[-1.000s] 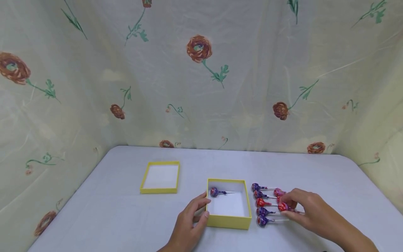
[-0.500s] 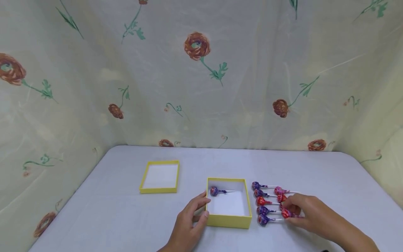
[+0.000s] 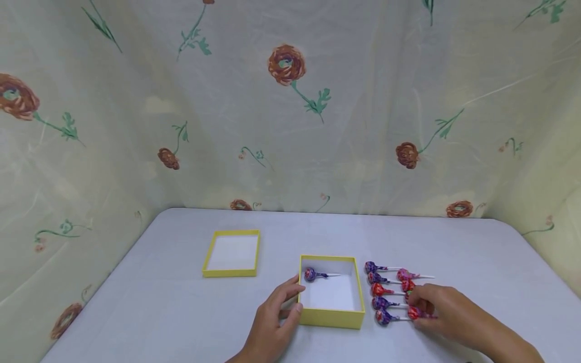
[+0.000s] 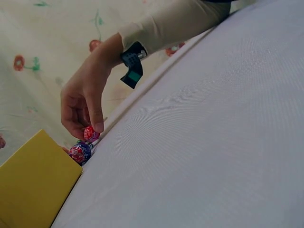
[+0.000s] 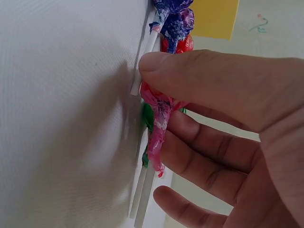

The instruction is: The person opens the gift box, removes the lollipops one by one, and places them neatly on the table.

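My right hand (image 3: 442,310) pinches a red-and-pink wrapped lollipop (image 3: 413,313) by its head between thumb and fingers. In the right wrist view the pink twisted wrapper (image 5: 157,137) hangs below the thumb, beside a green wrapper (image 5: 147,116) and white sticks. Other lollipops lie left of the hand in a column: purple ones (image 3: 380,302) and a red one (image 3: 378,290). A pink one (image 3: 404,275) lies behind the fingers. My left hand (image 3: 274,320) rests its fingertips on the left wall of an open yellow box (image 3: 331,318). One purple lollipop (image 3: 310,275) lies inside it.
A shallow yellow-rimmed lid (image 3: 229,273) lies upturned at the back left of the white table (image 3: 136,302). Behind the table hangs a flower-patterned curtain (image 3: 354,126). The box stands between the lid and the lollipops.
My right hand has moved the red-and-pink lollipop toward the front, to the near end of the second column, uncovering the pink lollipop behind. The left hand stays at the box.
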### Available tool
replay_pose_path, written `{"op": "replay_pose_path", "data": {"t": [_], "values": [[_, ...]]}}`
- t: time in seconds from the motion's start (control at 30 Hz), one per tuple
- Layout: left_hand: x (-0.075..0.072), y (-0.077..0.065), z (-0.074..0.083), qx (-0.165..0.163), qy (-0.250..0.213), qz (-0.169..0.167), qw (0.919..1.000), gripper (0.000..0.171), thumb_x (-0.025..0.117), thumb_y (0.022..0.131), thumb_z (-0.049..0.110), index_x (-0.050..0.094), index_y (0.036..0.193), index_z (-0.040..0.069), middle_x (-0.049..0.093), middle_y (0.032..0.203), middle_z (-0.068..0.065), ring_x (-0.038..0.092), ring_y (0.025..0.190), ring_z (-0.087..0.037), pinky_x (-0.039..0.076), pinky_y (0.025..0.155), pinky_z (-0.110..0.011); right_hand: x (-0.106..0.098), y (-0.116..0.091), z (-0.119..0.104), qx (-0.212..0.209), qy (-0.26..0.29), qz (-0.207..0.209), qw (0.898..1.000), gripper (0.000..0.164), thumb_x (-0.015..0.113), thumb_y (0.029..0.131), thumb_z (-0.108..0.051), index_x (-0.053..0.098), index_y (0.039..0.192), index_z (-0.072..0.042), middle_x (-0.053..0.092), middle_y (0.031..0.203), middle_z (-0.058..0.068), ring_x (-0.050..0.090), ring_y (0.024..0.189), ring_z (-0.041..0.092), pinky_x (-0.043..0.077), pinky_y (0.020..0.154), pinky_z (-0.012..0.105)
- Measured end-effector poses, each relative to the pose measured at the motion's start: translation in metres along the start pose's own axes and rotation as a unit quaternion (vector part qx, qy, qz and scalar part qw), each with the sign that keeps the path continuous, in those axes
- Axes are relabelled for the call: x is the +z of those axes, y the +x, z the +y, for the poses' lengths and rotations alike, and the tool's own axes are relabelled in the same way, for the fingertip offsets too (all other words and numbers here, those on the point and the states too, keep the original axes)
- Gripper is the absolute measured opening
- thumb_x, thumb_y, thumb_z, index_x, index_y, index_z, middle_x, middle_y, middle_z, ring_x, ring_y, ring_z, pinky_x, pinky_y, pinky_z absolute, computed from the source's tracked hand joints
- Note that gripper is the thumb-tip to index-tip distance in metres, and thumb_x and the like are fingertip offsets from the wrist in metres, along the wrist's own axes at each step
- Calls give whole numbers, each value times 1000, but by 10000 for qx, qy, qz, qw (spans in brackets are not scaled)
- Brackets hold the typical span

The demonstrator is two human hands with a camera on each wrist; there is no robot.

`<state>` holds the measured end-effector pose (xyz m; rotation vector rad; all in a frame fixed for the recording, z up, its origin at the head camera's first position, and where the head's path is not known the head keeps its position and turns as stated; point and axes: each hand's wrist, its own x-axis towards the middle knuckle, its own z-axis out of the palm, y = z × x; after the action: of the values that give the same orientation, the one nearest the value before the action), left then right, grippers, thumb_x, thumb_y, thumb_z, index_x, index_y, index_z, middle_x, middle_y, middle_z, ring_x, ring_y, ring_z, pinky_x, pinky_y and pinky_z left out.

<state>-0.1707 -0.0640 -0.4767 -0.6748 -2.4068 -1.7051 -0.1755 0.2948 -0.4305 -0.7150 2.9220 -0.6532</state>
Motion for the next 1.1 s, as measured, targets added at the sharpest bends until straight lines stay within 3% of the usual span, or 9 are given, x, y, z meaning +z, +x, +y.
{"op": "replay_pose_path", "data": {"t": [0.63, 0.87, 1.1], "values": [[1, 0, 0, -104, 68, -24, 9999, 27, 53, 99, 17, 56, 126, 12, 45, 146, -5, 53, 124, -23, 55, 84, -21, 0, -1, -1, -65, -135, 182, 9997, 24, 82, 75, -18, 63, 90, -18, 51, 76, -13, 44, 69, 1, 43, 56, 22], [1, 0, 0, -156, 103, -55, 9998, 28, 53, 100, 18, 55, 126, 12, 44, 146, -5, 53, 125, -23, 55, 84, -21, 0, 0, 0, 128, -164, 114, 9997, 24, 82, 75, -18, 64, 91, -19, 48, 73, -12, 42, 67, 1, 39, 54, 21], [0, 1, 1, -153, 125, -71, 9998, 28, 52, 100, 18, 55, 127, 12, 44, 146, -6, 53, 125, -24, 55, 84, -20, 1, -2, 1, -188, -152, 398, 9989, 27, 82, 73, -16, 64, 91, -20, 48, 73, -15, 42, 67, 0, 39, 54, 21]]}}
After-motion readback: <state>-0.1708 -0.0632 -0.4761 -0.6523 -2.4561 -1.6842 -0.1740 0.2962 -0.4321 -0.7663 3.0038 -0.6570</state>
